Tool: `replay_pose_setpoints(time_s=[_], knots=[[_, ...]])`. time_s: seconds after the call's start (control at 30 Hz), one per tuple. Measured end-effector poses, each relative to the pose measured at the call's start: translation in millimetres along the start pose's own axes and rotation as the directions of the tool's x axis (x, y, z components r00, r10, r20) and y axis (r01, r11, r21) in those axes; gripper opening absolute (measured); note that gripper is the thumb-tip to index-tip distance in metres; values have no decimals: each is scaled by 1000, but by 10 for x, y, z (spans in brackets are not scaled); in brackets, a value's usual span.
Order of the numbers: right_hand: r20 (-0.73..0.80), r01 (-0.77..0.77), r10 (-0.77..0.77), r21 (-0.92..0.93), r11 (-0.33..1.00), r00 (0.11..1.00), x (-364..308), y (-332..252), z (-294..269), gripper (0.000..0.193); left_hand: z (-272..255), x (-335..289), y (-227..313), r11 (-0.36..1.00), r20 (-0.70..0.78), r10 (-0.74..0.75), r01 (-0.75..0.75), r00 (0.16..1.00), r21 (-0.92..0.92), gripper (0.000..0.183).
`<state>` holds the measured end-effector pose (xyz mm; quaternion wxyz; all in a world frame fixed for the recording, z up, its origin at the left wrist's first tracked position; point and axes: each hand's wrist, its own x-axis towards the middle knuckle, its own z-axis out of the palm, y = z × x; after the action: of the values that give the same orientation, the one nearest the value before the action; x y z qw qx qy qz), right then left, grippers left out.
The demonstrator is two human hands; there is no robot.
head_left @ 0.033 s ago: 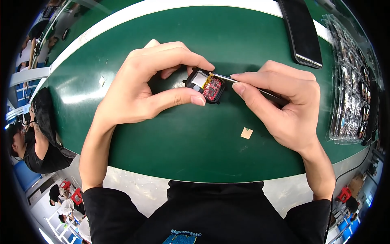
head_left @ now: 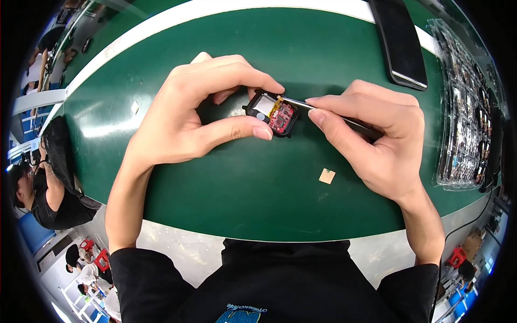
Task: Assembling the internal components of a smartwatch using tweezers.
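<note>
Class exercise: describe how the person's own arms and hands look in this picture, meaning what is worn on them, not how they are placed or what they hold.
Both forearms are bare from wrist to near the elbow. Black sleeves of a dark top, pushed up, cover the upper arms. The left hand and right hand wear no gloves, and no rings, watch or wrist strap show. The fingernails are short and unpainted.

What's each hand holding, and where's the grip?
Left hand pinches the small black device by its edges, thumb below, forefinger above. Right hand grips tweezers along the shaft.
</note>
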<state>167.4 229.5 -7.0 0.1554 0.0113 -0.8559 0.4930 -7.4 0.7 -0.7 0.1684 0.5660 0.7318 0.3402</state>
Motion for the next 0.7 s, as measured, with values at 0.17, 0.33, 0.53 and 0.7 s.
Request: replay_pose_setpoints(time_s=[0.17,0.33,0.53,0.7], knots=[[12,7,-6,-36,999,1000,0,-6,-12,15,8,0,-1,1000,-5,16,-16,1000,6,60],[15,-6,7,-47,999,1000,-7,-1,-4,14,25,-11,-6,1000,-13,19,-19,1000,16,57],[25,0,1,-52,999,1000,2,-7,3,14,30,-3,6,998,-7,50,-50,999,48,57],[33,23,-21,-45,999,999,7,19,0,14,12,18,51,995,-6,83,-82,997,65,51]])
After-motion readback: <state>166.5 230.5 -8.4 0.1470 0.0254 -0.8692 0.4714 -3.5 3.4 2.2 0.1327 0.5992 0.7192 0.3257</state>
